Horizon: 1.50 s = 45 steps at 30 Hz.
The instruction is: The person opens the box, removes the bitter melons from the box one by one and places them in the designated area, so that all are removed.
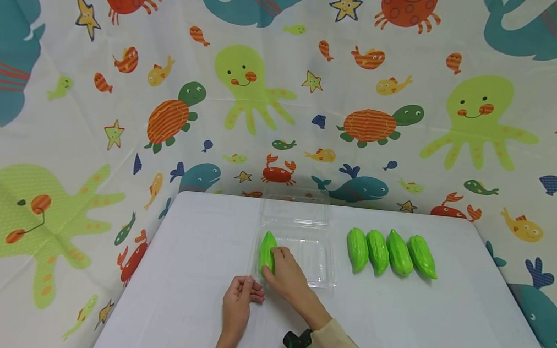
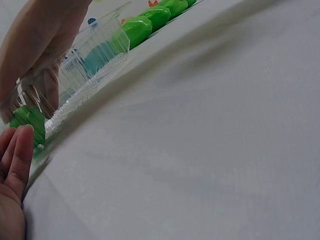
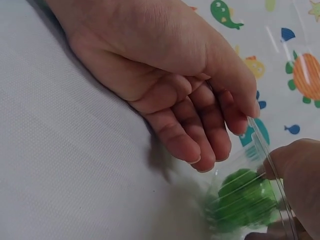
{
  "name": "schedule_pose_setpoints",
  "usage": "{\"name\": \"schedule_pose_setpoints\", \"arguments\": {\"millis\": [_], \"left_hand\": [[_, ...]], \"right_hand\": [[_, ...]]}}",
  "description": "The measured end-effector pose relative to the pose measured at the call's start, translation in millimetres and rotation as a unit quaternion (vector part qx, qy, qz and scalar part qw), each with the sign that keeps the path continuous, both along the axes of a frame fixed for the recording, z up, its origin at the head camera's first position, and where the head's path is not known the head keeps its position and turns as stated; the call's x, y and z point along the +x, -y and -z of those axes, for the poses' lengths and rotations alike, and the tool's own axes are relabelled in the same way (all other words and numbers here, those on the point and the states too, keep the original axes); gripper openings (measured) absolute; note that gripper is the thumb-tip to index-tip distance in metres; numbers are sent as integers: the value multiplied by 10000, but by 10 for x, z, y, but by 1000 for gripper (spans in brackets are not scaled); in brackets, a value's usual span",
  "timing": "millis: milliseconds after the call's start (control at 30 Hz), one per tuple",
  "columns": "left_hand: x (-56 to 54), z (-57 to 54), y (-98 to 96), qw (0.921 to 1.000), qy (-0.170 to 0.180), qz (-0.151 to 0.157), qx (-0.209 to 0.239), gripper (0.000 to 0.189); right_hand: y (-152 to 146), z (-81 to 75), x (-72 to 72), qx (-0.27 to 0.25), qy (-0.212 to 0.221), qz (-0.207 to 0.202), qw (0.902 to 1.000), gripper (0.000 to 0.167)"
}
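A clear plastic clamshell container [image 1: 313,257] lies with its lid folded back at the middle of the table. My right hand [image 1: 289,274] reaches into its left side and holds a green bitter melon [image 1: 267,249], fingers on the right and thumb at the near end. At the near left corner, my left hand [image 1: 239,303] pinches the container's rim between thumb and forefinger, its other fingers loosely curled. The right wrist view shows this pinch on the rim [image 3: 272,165], with the held bitter melon [image 3: 245,200] blurred behind the transparent wall.
Several more green bitter melons [image 1: 378,252] lie side by side in a row to the container's right. White cloth covers the table [image 1: 443,332]. Behind it hangs a sea-animal curtain [image 1: 284,102]. A black strap piece [image 1: 297,341] sits at my right wrist.
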<state>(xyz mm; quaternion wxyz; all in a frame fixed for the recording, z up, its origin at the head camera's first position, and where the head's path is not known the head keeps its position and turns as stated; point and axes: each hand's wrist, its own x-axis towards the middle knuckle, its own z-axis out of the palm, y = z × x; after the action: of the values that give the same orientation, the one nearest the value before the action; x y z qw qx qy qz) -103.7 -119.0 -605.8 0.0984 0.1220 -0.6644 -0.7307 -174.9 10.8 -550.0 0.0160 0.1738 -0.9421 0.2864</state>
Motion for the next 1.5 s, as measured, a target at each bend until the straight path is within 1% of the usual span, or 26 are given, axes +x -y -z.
{"name": "schedule_pose_setpoints", "arguments": {"millis": [167,300,533,600,733,900,1167,1233,1500], "left_hand": [[-4,0,6,10000,17,4,7,35],[-6,-5,6,10000,31,-16,2,34],[-3,-14,6,10000,66,-36,43,32],[-4,-9,7,10000,81,-27,38,33],[-7,0,6,9999,93,-27,46,34],[-8,5,-3,9999,66,-46,65,33],[-6,3,2,10000,29,-52,54,32],[-6,1,-1,10000,5,-58,58,31],[-6,6,-5,9999,-62,-75,70,29]], "right_hand": [[18,4,-10,77,1,20,10000,49],[24,13,-10,142,-11,26,9999,50],[27,24,-5,79,-317,-35,9995,50],[27,21,-3,78,-341,-39,9994,49],[29,13,-2,134,-309,-61,9994,49],[31,21,-3,120,-112,7,9999,51],[33,55,-20,-123,-2,130,9998,51],[30,58,-23,-114,22,140,9998,52],[13,70,-21,-197,-229,136,9995,53]]}}
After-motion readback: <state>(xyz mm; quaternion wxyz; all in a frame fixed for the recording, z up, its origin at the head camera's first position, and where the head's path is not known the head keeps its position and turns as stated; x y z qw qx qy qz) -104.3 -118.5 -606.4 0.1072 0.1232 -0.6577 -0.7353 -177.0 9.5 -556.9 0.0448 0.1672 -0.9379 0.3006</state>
